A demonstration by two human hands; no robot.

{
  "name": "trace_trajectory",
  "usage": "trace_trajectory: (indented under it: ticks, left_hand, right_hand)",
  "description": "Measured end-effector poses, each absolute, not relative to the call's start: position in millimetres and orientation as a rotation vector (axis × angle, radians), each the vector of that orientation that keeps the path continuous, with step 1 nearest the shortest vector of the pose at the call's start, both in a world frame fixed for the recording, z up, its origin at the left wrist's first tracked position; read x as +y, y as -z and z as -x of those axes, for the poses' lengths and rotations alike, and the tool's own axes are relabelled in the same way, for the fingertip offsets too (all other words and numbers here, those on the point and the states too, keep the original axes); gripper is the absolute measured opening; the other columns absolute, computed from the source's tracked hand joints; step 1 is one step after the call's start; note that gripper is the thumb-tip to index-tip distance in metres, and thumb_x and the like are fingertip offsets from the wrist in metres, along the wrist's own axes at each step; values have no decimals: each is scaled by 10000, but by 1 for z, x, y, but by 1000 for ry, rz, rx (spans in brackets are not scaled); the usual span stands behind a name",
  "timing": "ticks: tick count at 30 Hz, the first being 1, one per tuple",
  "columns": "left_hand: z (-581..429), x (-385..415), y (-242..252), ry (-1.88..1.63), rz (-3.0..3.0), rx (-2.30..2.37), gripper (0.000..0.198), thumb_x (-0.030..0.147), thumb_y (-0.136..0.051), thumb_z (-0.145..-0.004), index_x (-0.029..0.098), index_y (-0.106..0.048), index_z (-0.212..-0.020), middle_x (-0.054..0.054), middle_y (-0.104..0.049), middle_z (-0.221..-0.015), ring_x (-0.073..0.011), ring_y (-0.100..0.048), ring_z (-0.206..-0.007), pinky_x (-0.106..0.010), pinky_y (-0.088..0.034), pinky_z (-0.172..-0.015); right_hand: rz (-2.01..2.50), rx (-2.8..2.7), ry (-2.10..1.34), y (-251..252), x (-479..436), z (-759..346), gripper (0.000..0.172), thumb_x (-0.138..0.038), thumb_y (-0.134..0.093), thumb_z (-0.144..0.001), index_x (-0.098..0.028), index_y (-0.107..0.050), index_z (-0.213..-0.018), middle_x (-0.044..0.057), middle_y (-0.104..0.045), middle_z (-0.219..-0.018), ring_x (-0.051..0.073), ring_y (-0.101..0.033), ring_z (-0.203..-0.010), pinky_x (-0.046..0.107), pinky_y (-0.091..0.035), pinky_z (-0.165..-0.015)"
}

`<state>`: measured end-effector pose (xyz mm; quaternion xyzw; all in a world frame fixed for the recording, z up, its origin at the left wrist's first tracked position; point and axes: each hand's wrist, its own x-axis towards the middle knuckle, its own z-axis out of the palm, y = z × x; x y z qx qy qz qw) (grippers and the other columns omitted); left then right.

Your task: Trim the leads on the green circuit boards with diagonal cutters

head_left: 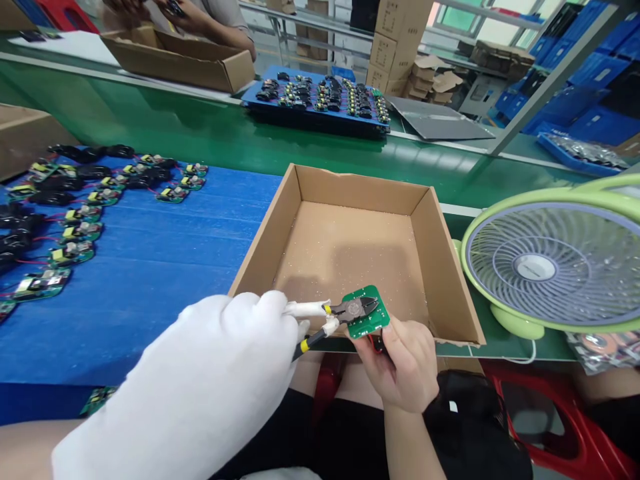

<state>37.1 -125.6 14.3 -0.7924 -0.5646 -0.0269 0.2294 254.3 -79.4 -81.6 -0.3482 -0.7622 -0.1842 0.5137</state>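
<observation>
My left hand, in a white glove, is closed around the handles of diagonal cutters. White wrapping and yellow bands show on the handles. The cutter jaws lie against the face of a green circuit board. Fingers and thumb of my bare right hand pinch that board at its lower right edge. A bit of red wire and a dark part show below the board. Both hands are over the near edge of an open cardboard box, whose floor is dotted with tiny bright specks.
On the blue mat at left lie rows of circuit boards with black cables. A green fan stands right of the box. Across the green divider sit a loaded blue tray, a cardboard carton and another person.
</observation>
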Motion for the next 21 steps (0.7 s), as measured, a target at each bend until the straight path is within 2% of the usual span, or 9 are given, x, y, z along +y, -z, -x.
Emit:
trace_trajectory:
  ticks: [4, 9, 14, 21]
  left_hand:
    - [-39, -122, -17, 38, 2190, -1480, 413, -36, -477, -879, 269, -657, -667, -57, -541, -647, -316, -565, -542, -436, -352, -558]
    - [-40, -119, -18, 37, 2197, -1416, 382, -56, -543, -823, 266, -624, -635, -35, -512, -622, -307, -554, -475, -419, -370, -495]
    - [-37, -118, -15, 20, 2190, -1377, 353, -43, -627, -784, 268, -593, -621, -33, -518, -630, -296, -559, -469, -407, -394, -476]
    - [-33, -116, -11, 43, 2224, -1328, 350, -37, -613, -786, 273, -595, -624, -32, -525, -621, -289, -549, -463, -410, -373, -479]
  right_hand:
    - [818, -1761, 439, 83, -79, -252, 160, -240, -740, -1118, -155, -690, -1244, 97, -872, -895, 198, -778, -739, 324, -613, -750]
    - [822, -1751, 454, 84, -79, -250, 119, -260, -721, -1137, -150, -694, -1173, 106, -867, -873, 200, -771, -714, 334, -608, -754]
    - [801, -1747, 448, 84, -79, -252, 168, -254, -746, -1121, -146, -705, -1242, 96, -866, -882, 198, -777, -725, 328, -617, -747]
    - [787, -1739, 442, 86, -78, -253, 204, -248, -765, -1104, -148, -712, -1273, 93, -863, -891, 199, -781, -731, 328, -624, -754]
